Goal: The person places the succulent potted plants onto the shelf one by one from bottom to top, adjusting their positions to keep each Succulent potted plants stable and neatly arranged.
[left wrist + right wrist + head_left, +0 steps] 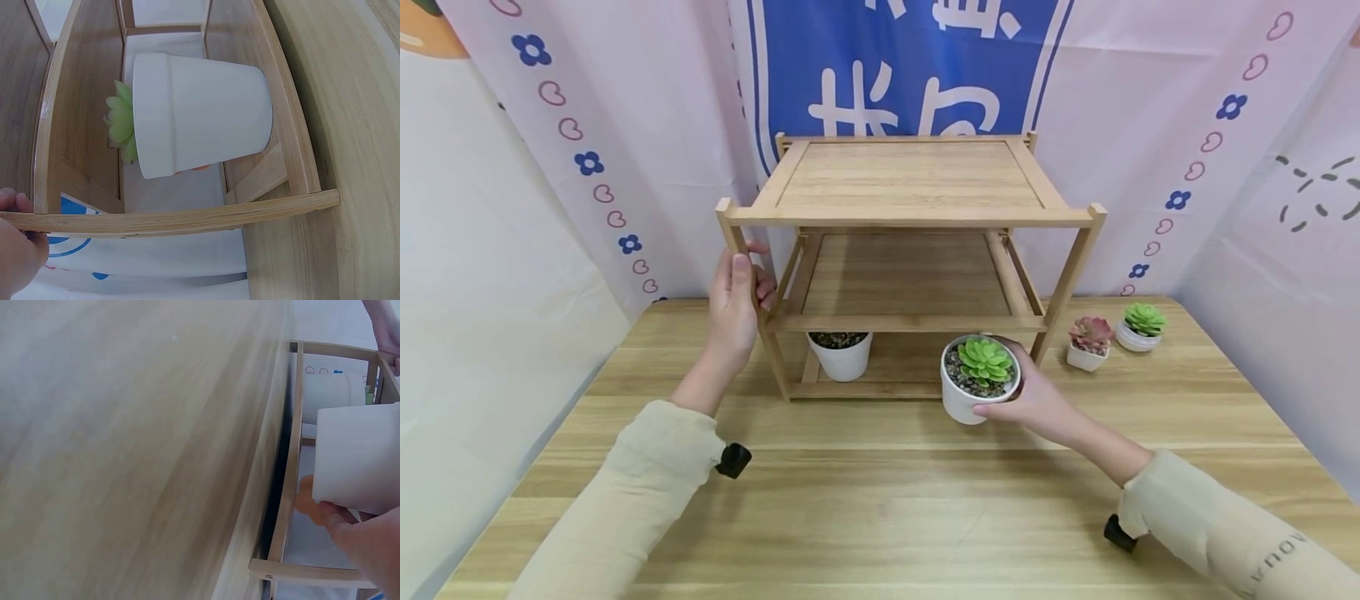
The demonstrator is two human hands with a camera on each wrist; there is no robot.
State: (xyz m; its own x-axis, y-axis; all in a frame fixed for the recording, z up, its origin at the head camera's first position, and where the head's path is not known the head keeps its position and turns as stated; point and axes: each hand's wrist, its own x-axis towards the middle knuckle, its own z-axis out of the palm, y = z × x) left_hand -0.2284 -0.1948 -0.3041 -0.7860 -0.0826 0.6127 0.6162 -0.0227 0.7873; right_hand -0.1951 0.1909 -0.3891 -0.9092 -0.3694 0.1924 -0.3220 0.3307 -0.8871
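My left hand (735,304) grips the left front post of a three-tier wooden shelf (917,323); part of that hand also shows at the edge of the left wrist view. In the head view, my right hand (1037,400) holds a white round pot with a green succulent (984,363) over gravel, tilted slightly, in front of the shelf's lowest tier at the right. Another white pot (842,360) stands on the lowest tier at the left. Its green leaves (122,125) show in the left wrist view, while the middle tier hides them from the head view.
Right of the shelf, a small pink succulent (1090,342) in a white pot and a small green succulent (1141,327) in a white bowl stand on the wooden table (880,500). A printed curtain (1120,100) hangs right behind the shelf.
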